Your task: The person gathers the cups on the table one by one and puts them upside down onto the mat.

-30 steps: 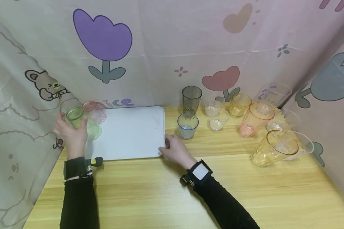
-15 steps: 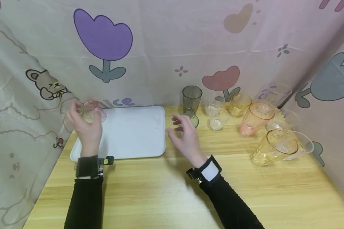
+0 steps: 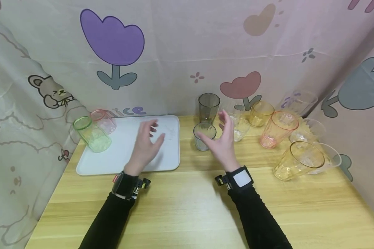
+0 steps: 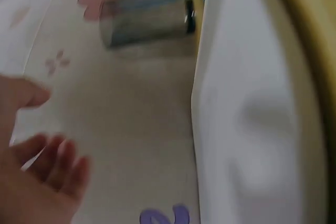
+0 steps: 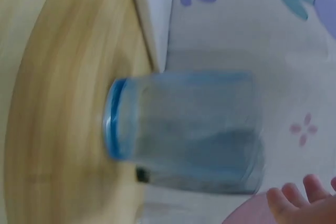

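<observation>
A white tray [image 3: 121, 162] lies at the table's left, with a green cup [image 3: 92, 135] and a pink cup [image 3: 103, 121] standing on its far left corner. My left hand [image 3: 147, 141] hovers open over the tray's right half, holding nothing; the left wrist view shows its spread fingers [image 4: 50, 169] beside the tray [image 4: 252, 108]. My right hand [image 3: 222, 136] is open, fingers spread, just right of a short blue-grey cup [image 3: 204, 136], not gripping it. The right wrist view shows that cup [image 5: 184, 129] close up with fingertips [image 5: 294, 198] beside it.
A tall dark grey cup [image 3: 208, 107] stands behind the blue-grey one. Several clear, yellow and pink cups [image 3: 277, 129] crowd the table's right back, some tilted. A flower-printed cloth [image 3: 187, 52] walls the back and both sides. Bare wooden table [image 3: 187, 207] lies in front.
My left hand let go of the green cup, which now stands on the tray, and swung right over the tray. My right hand left the tray's edge and moved right, past the blue-grey cup.
</observation>
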Demonstrator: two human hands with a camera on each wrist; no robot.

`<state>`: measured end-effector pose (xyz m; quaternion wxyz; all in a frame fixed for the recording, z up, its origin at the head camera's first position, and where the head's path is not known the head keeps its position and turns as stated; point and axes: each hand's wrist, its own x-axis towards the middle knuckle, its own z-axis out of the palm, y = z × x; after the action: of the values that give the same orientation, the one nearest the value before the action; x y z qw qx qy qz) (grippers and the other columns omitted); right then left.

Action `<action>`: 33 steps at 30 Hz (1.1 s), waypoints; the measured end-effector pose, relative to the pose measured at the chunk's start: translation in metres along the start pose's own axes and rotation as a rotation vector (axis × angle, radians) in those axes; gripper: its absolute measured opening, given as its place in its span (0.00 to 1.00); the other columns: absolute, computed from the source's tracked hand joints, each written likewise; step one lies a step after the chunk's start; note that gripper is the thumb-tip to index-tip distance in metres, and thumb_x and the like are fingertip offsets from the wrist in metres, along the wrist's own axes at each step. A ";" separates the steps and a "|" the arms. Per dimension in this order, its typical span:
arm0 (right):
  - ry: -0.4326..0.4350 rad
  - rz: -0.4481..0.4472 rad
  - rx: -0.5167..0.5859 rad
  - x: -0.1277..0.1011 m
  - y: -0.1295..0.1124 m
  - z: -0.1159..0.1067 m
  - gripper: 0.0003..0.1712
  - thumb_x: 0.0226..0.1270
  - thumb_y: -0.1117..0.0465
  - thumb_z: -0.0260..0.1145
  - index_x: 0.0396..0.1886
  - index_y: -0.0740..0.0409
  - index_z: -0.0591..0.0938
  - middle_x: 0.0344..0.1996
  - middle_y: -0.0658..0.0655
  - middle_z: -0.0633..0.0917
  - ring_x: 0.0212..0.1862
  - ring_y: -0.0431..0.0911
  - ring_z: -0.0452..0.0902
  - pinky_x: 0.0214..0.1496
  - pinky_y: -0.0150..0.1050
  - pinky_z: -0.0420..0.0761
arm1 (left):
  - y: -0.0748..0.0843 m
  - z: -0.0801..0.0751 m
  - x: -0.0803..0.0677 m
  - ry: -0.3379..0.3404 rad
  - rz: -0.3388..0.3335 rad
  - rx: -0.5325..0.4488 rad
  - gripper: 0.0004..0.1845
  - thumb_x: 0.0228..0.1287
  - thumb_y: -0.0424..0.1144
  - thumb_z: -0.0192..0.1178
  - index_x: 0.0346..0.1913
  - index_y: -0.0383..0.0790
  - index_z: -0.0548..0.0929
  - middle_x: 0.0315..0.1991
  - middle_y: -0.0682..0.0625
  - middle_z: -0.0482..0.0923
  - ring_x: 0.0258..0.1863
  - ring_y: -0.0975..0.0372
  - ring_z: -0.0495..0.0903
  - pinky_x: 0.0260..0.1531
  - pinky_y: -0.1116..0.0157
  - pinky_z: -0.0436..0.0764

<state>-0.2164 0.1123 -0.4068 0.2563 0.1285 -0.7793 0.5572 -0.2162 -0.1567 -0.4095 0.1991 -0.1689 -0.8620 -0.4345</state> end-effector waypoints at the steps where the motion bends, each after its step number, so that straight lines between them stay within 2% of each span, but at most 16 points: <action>1: -0.012 0.025 0.003 0.001 0.003 -0.002 0.65 0.52 0.58 0.85 0.82 0.61 0.54 0.73 0.63 0.65 0.74 0.55 0.62 0.77 0.53 0.65 | 0.003 0.004 -0.001 -0.078 -0.021 0.012 0.32 0.68 0.33 0.66 0.71 0.28 0.67 0.57 0.36 0.71 0.53 0.43 0.74 0.53 0.48 0.78; 4: -0.069 0.096 0.016 0.003 0.014 -0.008 0.68 0.51 0.58 0.86 0.83 0.59 0.51 0.74 0.65 0.63 0.76 0.55 0.60 0.78 0.55 0.63 | 0.010 0.016 -0.006 -0.287 -0.049 0.084 0.34 0.68 0.37 0.67 0.73 0.29 0.66 0.58 0.38 0.73 0.55 0.47 0.75 0.56 0.50 0.79; 6: -0.112 0.137 0.028 0.003 0.021 -0.010 0.69 0.51 0.59 0.86 0.84 0.57 0.49 0.75 0.66 0.61 0.77 0.56 0.58 0.79 0.57 0.62 | 0.013 0.023 -0.009 -0.381 -0.040 0.125 0.35 0.67 0.37 0.68 0.72 0.29 0.67 0.58 0.37 0.73 0.55 0.49 0.75 0.57 0.52 0.80; 9: -0.173 0.199 0.052 0.003 0.028 -0.012 0.72 0.50 0.60 0.86 0.84 0.56 0.46 0.77 0.66 0.60 0.78 0.58 0.56 0.79 0.59 0.60 | 0.014 0.034 -0.014 -0.468 -0.025 0.166 0.34 0.67 0.39 0.69 0.71 0.28 0.69 0.57 0.38 0.75 0.53 0.50 0.76 0.56 0.54 0.81; 13: -0.244 0.280 0.089 0.002 0.036 -0.012 0.74 0.51 0.61 0.86 0.85 0.55 0.42 0.78 0.67 0.59 0.78 0.60 0.56 0.80 0.58 0.59 | 0.013 0.044 -0.020 -0.544 -0.041 0.211 0.35 0.66 0.41 0.71 0.70 0.29 0.71 0.56 0.41 0.75 0.53 0.53 0.76 0.57 0.56 0.81; 17: -0.293 0.338 0.096 0.001 0.043 -0.012 0.74 0.53 0.61 0.85 0.85 0.54 0.40 0.78 0.67 0.58 0.77 0.62 0.57 0.78 0.59 0.62 | 0.012 0.050 -0.024 -0.587 -0.062 0.276 0.36 0.64 0.43 0.71 0.70 0.30 0.71 0.56 0.43 0.75 0.56 0.53 0.76 0.61 0.56 0.80; 22: -0.331 0.343 0.045 0.000 0.047 -0.011 0.71 0.54 0.62 0.83 0.84 0.61 0.43 0.77 0.70 0.59 0.76 0.66 0.59 0.77 0.60 0.64 | 0.014 0.051 -0.025 -0.599 -0.082 0.301 0.35 0.64 0.41 0.72 0.70 0.29 0.72 0.58 0.41 0.73 0.56 0.54 0.77 0.62 0.57 0.80; 27: -0.366 0.350 -0.004 0.000 0.050 -0.010 0.65 0.55 0.63 0.82 0.83 0.65 0.49 0.75 0.72 0.62 0.69 0.70 0.68 0.71 0.59 0.72 | 0.015 0.050 -0.026 -0.609 -0.111 0.308 0.31 0.65 0.39 0.71 0.67 0.30 0.76 0.54 0.42 0.73 0.46 0.58 0.76 0.52 0.60 0.83; 33: -0.382 0.375 -0.043 -0.001 0.051 -0.009 0.58 0.56 0.62 0.81 0.81 0.65 0.57 0.73 0.69 0.67 0.66 0.65 0.72 0.67 0.57 0.76 | 0.014 0.050 -0.026 -0.620 -0.126 0.322 0.28 0.65 0.40 0.71 0.64 0.31 0.79 0.48 0.46 0.73 0.40 0.60 0.73 0.43 0.63 0.80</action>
<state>-0.2376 0.1379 -0.4459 -0.0007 0.0793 -0.8353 0.5440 -0.1974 -0.1112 -0.4396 -0.0751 -0.2056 -0.9476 -0.2327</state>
